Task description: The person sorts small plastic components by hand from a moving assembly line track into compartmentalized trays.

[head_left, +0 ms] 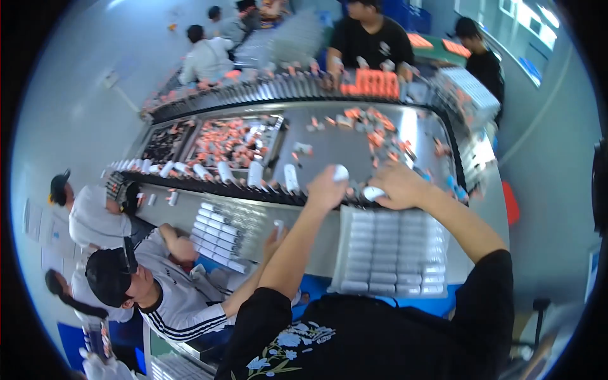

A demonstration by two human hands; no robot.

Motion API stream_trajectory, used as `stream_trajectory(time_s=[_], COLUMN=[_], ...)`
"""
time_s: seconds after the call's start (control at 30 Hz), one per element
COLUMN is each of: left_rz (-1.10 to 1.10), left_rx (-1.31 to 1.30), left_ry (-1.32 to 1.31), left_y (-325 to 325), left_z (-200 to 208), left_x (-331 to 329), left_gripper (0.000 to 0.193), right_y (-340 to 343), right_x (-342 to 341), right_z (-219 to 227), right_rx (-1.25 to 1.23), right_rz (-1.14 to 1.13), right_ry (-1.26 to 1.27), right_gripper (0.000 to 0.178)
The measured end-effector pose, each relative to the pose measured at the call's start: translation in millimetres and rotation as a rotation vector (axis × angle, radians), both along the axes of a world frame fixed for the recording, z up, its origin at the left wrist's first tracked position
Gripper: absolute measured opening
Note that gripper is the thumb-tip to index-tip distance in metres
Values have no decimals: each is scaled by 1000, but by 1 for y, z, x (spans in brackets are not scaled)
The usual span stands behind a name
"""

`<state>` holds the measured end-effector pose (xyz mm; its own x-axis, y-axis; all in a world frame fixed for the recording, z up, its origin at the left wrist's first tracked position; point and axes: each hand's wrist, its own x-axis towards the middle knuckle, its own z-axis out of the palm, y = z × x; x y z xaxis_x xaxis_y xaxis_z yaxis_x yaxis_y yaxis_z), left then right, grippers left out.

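My left hand (325, 190) is closed around a white cylinder (341, 173), held over the near side of the dark conveyor track. Close to it on the right, my right hand (403, 185) grips another white cylinder (373, 193) at its fingertips. Both hands are a little blurred, and the lower parts of the cylinders are hidden. Below them, a clear tray (342, 278) lies in front of my body, filled with rows of white cylinders (383, 267). An upright white cylinder (291, 178) stands on the track left of my left hand.
The track (451, 126) loops around a metal table (316, 142) strewn with loose orange and grey parts (379, 136). A bin of orange parts (231, 142) sits left. A co-worker in white (183, 297) works beside my left arm; another in black (373, 38) stands across, behind orange pieces (378, 83).
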<state>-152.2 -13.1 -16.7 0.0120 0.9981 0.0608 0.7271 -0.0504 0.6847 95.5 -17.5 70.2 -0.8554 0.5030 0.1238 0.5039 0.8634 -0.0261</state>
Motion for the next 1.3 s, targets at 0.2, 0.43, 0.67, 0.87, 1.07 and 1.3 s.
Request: stream_trajectory(time_s=[0.2,0.43,0.67,0.87,1.07,1.3], left_rz=[31,250,413,-360,-652,-797], left_rx=[-148,26,774,452,8,-197], left_ry=[165,9,161,-140,-48,571], left_y=[14,1,-27,-181,-226,-210], left_z=[18,15,14,-49,-87,-53], left_x=[-33,-77,-112,-31,-3,29], left_gripper=[47,50,57,16,21,35], right_y=[25,44,-14,-160,-267,-254], right_x=[-48,-107,-169,-68,122,153], right_z=[4,-12,-48,-74,-113,-122], right_rx=[-78,-170,-310,-250,-166,-226], right_rz=[146,-228,-515,-457,-995,-813], right_ry=[27,-3,320,626,321,183], right_gripper=[31,31,67,24,20,21])
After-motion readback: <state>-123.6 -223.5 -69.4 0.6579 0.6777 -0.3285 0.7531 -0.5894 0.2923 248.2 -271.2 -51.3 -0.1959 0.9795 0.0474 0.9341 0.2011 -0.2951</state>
